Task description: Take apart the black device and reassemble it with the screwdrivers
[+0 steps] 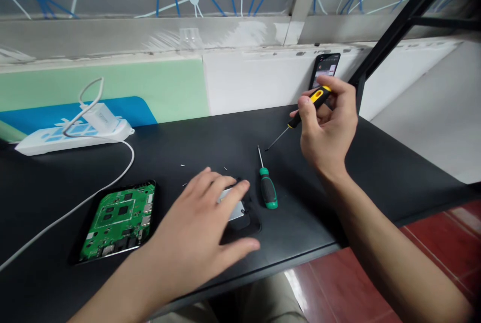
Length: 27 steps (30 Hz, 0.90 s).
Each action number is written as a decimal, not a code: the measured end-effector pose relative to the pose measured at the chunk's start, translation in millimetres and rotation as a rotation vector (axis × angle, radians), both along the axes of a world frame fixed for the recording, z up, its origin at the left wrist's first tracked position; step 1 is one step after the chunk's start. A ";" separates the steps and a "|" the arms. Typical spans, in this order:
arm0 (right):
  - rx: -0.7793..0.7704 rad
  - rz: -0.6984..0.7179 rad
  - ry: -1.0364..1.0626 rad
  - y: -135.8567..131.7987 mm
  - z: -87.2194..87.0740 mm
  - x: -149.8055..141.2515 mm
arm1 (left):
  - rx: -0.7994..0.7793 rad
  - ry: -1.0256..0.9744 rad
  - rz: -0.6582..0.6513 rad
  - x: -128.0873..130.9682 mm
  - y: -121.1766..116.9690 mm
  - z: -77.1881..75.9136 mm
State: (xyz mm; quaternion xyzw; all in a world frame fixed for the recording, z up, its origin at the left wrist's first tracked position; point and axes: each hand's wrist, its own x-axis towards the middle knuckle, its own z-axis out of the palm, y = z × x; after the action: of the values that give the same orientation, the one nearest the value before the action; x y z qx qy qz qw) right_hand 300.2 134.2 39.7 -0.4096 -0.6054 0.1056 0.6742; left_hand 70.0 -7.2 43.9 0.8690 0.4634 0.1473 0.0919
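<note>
My right hand (pixel 328 125) grips a yellow and black screwdriver (pixel 317 97) by its handle, its thin shaft slanting down to the left above the table. With fingers spread, my left hand (pixel 203 218) is over a black cover with a silver metal plate (pixel 236 211), hiding much of it; whether it touches the cover I cannot tell. Between the hands lies a green and black screwdriver (pixel 268 189), its tip toward the wall. A green circuit board (pixel 120 218) sits in a black case to the left of my left hand. Small screws (pixel 182 165) lie scattered beyond that hand.
A white power strip (pixel 48 138) stands at the back left with a white charger (pixel 103 117) plugged in. Its white cable (pixel 130 157) curves across the table's left side. A phone (pixel 325 68) leans against the wall behind my right hand. The black table's (pixel 300 248) front edge is close.
</note>
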 end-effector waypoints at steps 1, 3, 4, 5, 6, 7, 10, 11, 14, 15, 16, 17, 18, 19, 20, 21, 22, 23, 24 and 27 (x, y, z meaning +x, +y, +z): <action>-0.006 0.058 0.041 -4.8 2.9 -3.2 | 0.009 -0.006 0.025 -9.4 0.7 -0.4; -0.091 0.203 0.093 -15.2 6.5 -11.8 | -0.004 -0.006 0.067 -27.3 2.1 -0.3; -0.165 0.274 0.102 -20.2 6.9 -17.0 | -0.016 -0.005 0.075 -34.7 2.8 0.1; -0.238 0.338 0.110 -24.7 6.4 -22.7 | -0.031 -0.008 0.066 -40.7 3.5 0.7; -0.315 0.392 0.117 -28.5 5.1 -28.7 | -0.038 -0.015 0.054 -45.4 4.2 1.2; -0.393 0.440 0.121 -31.2 3.3 -35.1 | -0.040 -0.024 0.045 -49.0 4.9 1.5; -0.560 0.553 0.119 -33.2 -3.4 -55.2 | -0.019 -0.040 0.038 -56.9 6.6 -0.6; -0.594 0.583 0.106 -32.1 -5.4 -62.0 | -0.002 -0.040 0.039 -59.6 6.7 -2.6; -0.660 0.641 0.034 -26.5 -10.1 -80.3 | 0.051 -0.018 0.042 -68.6 5.6 -10.9; -0.672 0.648 0.013 -24.4 -11.3 -84.8 | 0.064 -0.007 0.039 -71.4 4.8 -13.8; -0.679 0.650 0.000 -22.6 -12.3 -88.0 | 0.076 0.005 0.035 -73.6 3.9 -16.4; -0.681 0.649 -0.006 -21.0 -13.3 -90.1 | 0.082 0.017 0.034 -75.1 3.0 -18.3; -0.680 0.644 -0.005 -19.7 -14.1 -91.1 | 0.086 0.026 0.027 -75.9 2.4 -19.6; -0.680 0.635 -0.002 -18.6 -14.7 -91.2 | 0.085 0.035 0.031 -75.9 2.0 -20.0; -0.679 0.623 0.000 -17.8 -15.2 -90.9 | 0.073 0.039 0.024 -75.5 1.9 -19.7; -0.679 0.609 -0.005 -17.3 -15.5 -90.4 | 0.056 0.038 0.010 -74.6 2.1 -19.0; -0.680 0.597 -0.016 -17.0 -15.5 -90.1 | 0.041 0.031 -0.009 -73.7 2.5 -17.9; -0.683 0.589 -0.030 -16.9 -15.3 -90.1 | 0.025 0.028 -0.025 -72.7 3.0 -16.7; -0.689 0.587 -0.045 -17.1 -15.1 -90.5 | 0.013 0.027 -0.030 -72.0 3.5 -15.6; -0.702 0.591 -0.065 -18.4 -14.2 -93.5 | -0.024 0.024 -0.044 -70.9 4.1 -13.8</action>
State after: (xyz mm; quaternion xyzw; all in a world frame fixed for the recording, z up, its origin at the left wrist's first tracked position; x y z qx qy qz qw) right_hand 206.7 115.8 25.6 -0.4261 -0.6445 0.4790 0.4166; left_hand -0.9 -3.2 30.1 0.8795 0.4470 0.1290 0.1000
